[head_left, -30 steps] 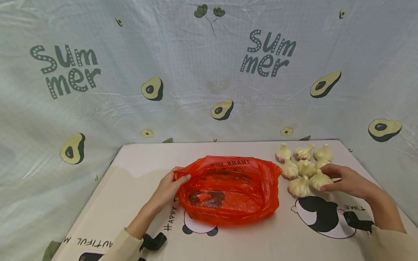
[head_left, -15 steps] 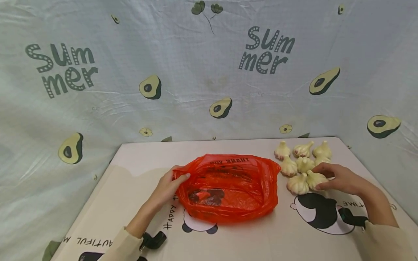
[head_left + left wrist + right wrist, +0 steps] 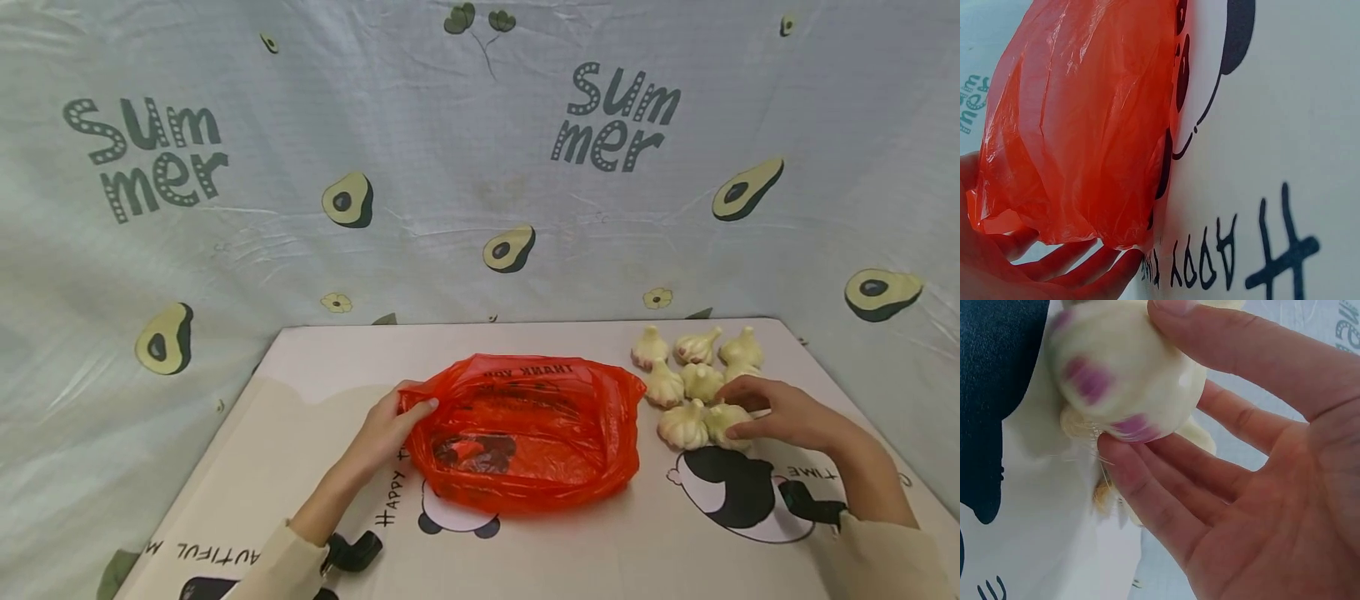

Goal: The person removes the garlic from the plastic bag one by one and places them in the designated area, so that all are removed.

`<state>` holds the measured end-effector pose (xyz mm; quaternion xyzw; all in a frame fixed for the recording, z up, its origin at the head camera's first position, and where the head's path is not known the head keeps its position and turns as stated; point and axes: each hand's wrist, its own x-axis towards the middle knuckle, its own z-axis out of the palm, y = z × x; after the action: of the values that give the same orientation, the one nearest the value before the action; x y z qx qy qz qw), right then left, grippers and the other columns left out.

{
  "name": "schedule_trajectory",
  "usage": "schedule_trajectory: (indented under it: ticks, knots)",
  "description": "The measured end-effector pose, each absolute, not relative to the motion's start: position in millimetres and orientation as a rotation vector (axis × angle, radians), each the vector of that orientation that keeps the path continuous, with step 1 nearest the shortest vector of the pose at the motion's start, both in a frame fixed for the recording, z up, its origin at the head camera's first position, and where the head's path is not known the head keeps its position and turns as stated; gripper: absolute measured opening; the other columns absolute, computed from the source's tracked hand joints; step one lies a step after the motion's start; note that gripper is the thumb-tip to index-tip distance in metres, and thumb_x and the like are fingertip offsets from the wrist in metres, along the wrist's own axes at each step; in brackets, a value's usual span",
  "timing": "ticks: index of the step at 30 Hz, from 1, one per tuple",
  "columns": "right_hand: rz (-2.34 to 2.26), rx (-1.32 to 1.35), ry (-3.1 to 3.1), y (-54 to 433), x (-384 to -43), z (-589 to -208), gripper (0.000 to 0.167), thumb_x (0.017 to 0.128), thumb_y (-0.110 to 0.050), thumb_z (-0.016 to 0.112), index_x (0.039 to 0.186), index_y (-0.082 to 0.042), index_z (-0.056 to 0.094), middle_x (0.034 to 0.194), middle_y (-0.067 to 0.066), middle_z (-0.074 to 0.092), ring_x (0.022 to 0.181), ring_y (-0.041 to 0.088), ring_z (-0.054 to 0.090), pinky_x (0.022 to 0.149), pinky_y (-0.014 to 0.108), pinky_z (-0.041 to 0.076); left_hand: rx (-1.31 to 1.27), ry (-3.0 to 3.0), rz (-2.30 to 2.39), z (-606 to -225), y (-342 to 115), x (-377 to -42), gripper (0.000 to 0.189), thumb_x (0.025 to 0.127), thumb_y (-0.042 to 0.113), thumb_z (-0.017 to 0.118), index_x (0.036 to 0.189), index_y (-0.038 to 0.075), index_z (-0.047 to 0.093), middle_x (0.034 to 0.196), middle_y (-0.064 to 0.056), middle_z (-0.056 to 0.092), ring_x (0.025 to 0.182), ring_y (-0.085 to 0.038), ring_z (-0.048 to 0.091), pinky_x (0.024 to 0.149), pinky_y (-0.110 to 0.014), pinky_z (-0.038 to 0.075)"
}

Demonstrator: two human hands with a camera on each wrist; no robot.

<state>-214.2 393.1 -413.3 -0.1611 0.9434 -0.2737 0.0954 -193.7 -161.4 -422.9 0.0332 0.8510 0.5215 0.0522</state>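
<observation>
An opened red plastic bag (image 3: pixel 525 493) with printed lettering stands on the table, its mouth wide. My left hand (image 3: pixel 388 429) holds its left rim, thumb inside and fingers outside; in the left wrist view the fingers (image 3: pixel 1072 265) lie behind the red film. At the right, my right hand (image 3: pixel 787 417) grips a pale garlic bulb (image 3: pixel 722 421) in the front row, thumb on one side and fingertips on the other. The right wrist view shows purple patches on this garlic bulb (image 3: pixel 1141 375), its root end near the fingertips. Another garlic bulb (image 3: pixel 682 427) sits just left of it.
Several more garlic bulbs (image 3: pixel 663 385) are grouped behind, toward the back right corner of the white table (image 3: pixel 315 358). Printed cartoon figures and lettering mark the tabletop. A pale curtain (image 3: pixel 420 167) with avocado prints hangs behind and at both sides.
My right hand has shifted slightly left, bringing the gripped garlic bulb closer to its neighbour and tilting it. The left hand and the red bag stay nearly in place.
</observation>
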Motion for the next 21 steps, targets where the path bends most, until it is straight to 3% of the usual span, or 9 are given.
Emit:
schedule_trajectory:
  ticks: [2,8,18,21]
  knots:
    - [-0.823,-0.488,2.787,394.1,-214.8,-412.8,0.045,0.087,-0.021,0.081,0.123,-0.002,0.063,0.124,0.018,0.068,0.108,0.024,0.068,0.082,0.028,0.055,0.097,2.591,1.583,-423.2,-161.5,-193.5,0.043,0.104,0.035,0.058,0.139,0.012,0.056,0.136,-0.009,0.067,0.122,-0.025,0.065,0.106,-0.047,0.056]
    - [-0.838,-0.478,2.807,394.2,-216.7,-411.2,0.043,0.088,-0.024,0.081,0.122,-0.003,0.065,0.121,0.015,0.070,0.097,-0.010,0.057,0.079,0.021,0.054,0.093,2.594,1.578,-423.2,-161.3,-193.4,0.043,0.104,0.034,0.057,0.139,0.011,0.056,0.137,-0.010,0.067,0.122,-0.025,0.064,0.105,-0.046,0.057]
    - [-0.822,-0.455,2.842,391.1,-214.5,-409.4,0.038,0.088,-0.024,0.080,0.118,-0.006,0.067,0.116,0.010,0.072,0.095,-0.009,0.058,0.076,0.020,0.053,0.087,2.611,1.566,-423.3,-161.1,-192.8,0.042,0.104,0.033,0.058,0.139,0.010,0.056,0.136,-0.010,0.067,0.123,-0.026,0.064,0.107,-0.048,0.055]
    - [-0.809,-0.441,2.855,391.4,-214.5,-410.1,0.039,0.088,-0.025,0.081,0.119,-0.005,0.067,0.117,0.011,0.072,0.099,0.001,0.063,0.077,0.021,0.053,0.092,2.615,1.559,-423.1,-160.9,-193.2,0.042,0.104,0.033,0.057,0.139,0.011,0.057,0.136,-0.009,0.067,0.123,-0.026,0.064,0.107,-0.048,0.055]
